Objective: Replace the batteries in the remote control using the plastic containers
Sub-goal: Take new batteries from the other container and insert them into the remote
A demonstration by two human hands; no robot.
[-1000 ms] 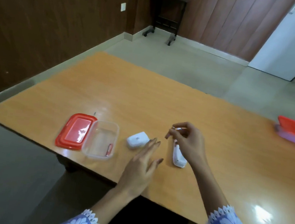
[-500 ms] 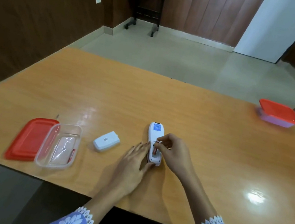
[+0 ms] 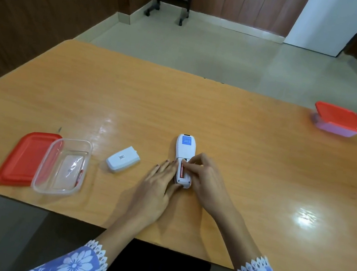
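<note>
A white remote control (image 3: pixel 185 150) lies face down on the wooden table (image 3: pixel 132 96), its battery bay uncovered. A red battery (image 3: pixel 182 170) sits in the bay. My right hand (image 3: pixel 206 180) pinches at the battery's top end with thumb and forefinger. My left hand (image 3: pixel 156 189) lies flat, fingers against the remote's left side. The white battery cover (image 3: pixel 123 159) rests to the left. A clear open container (image 3: pixel 63 166) holds one red battery (image 3: pixel 79 176); its red lid (image 3: pixel 26 157) lies beside it.
A second container with a red lid (image 3: pixel 339 120) stands closed at the table's far right edge. Beyond the table are a tiled floor, wood-panelled walls and a black stand on castors (image 3: pixel 169 0).
My right hand came down from above the remote onto its battery bay, and my left hand moved in against the remote's side. The camera view has shifted left and down.
</note>
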